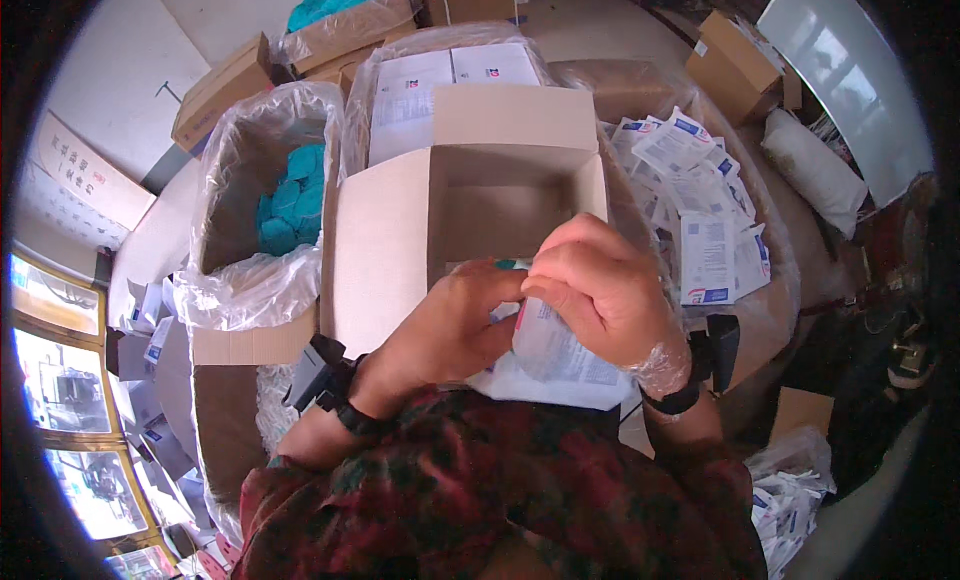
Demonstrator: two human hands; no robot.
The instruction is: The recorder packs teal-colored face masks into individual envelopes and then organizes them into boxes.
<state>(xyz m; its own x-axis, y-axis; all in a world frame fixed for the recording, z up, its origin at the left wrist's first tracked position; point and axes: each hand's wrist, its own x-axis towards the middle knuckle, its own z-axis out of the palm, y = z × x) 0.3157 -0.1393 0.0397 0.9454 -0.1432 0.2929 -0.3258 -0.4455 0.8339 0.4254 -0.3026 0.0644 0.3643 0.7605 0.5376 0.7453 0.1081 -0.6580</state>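
Just in front of my body, both hands are together over a white printed packet (575, 365), a flat sachet with blue and red print. My left hand (445, 325) is closed, thumb and forefinger pinching around the packet's upper left part. A small teal piece (507, 265) shows at its fingertips; how it is held is hidden. Closed too, my right hand (605, 295) pinches the packet's upper edge from above, its fingers curled in. Behind the hands stands an open white-lined carton (380, 250) with flaps folded out; the hands hide part of its inside.
To the left, a plastic-lined box (210, 215) holds teal pads (293, 205). At right, similar white packets (690, 175) pile up in a lined carton. Stacked white boxes (410, 100) stand behind. More packets (785, 520) lie in a bag at lower right.
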